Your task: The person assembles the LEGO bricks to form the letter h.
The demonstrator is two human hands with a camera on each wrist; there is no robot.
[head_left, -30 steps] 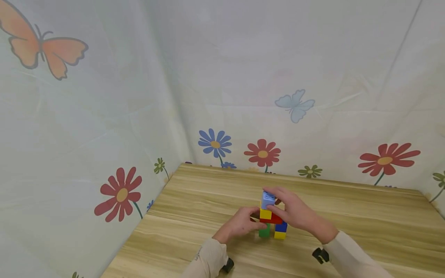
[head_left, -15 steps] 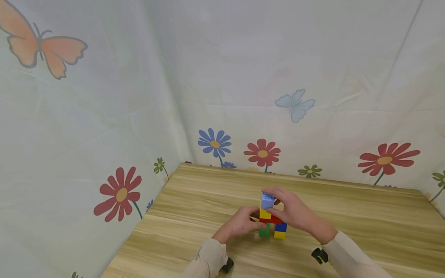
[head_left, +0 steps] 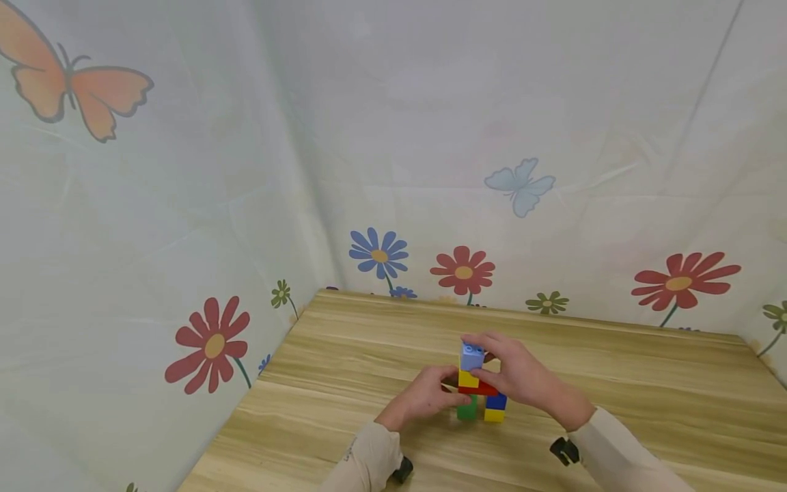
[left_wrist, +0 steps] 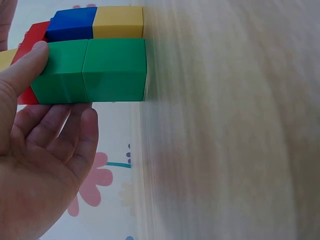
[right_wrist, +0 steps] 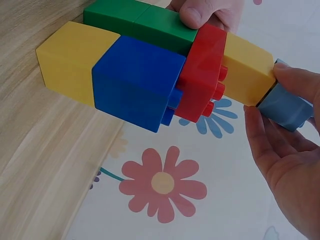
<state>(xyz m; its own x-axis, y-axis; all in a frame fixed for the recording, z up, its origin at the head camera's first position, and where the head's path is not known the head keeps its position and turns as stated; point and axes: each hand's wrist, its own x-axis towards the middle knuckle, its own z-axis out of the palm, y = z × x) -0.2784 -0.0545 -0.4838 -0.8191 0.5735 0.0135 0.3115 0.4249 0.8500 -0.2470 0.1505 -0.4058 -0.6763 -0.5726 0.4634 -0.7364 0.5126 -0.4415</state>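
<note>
A small tower of toy building bricks stands on the table. Two legs carry a red brick [head_left: 486, 388]: one of two green bricks [left_wrist: 114, 70], the other a blue brick [right_wrist: 137, 80] over a yellow brick [head_left: 494, 415]. Upon the red one's left end sits another yellow brick [right_wrist: 247, 67], topped by a light blue brick [head_left: 472, 358]. My right hand [head_left: 522, 374] pinches the light blue brick between thumb and fingers; a thin dark seam shows beneath it. My left hand [head_left: 423, 396] grips the tower from the left, thumb on the upper green brick near the red one.
The wood-grained table [head_left: 344, 355] extends around the tower. Behind and to the left hangs a pale curtain [head_left: 406, 137] printed with flowers and butterflies. Dark clips [head_left: 564, 451] show beside both sleeves.
The light blue brick has tipped slightly, and less of its studded top shows than one second ago. Both hands stay nearly in place.
</note>
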